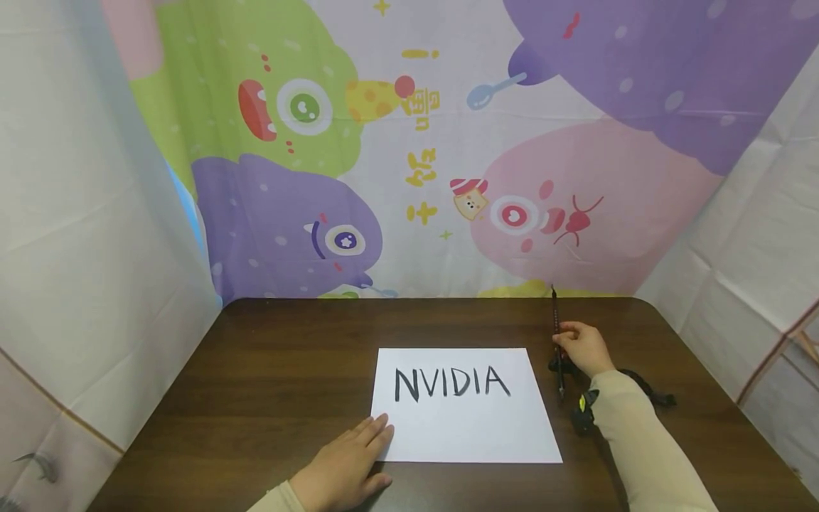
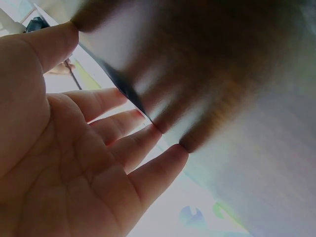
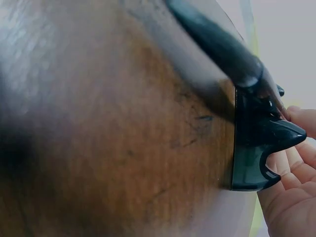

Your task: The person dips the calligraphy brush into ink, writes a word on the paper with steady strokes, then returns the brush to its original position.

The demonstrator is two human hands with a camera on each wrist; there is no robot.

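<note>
A white sheet of paper [image 1: 473, 437] lies on the table, with "NVIDIA" in black brush lettering across its upper half. My left hand [image 1: 348, 455] rests at the sheet's lower left edge, fingers extended and touching it; the left wrist view shows the palm and fingertips [image 2: 168, 163] against the surface. To the right of the sheet, my right hand [image 1: 584, 347] pinches a dark, slender writing brush [image 1: 555, 313] by its shaft. The brush's dark tip end [image 3: 212, 42] points toward the near side. Under the brush stands a glossy black notched brush rest [image 3: 247, 153].
The brown wooden table [image 1: 256, 384] has rounded far corners. A cartoon-printed curtain [image 1: 422, 263] hangs behind it, with pale cloth at both sides. A black wrist device [image 1: 584, 412] sits on the right wrist. Another black piece [image 1: 655, 395] shows beyond the right forearm.
</note>
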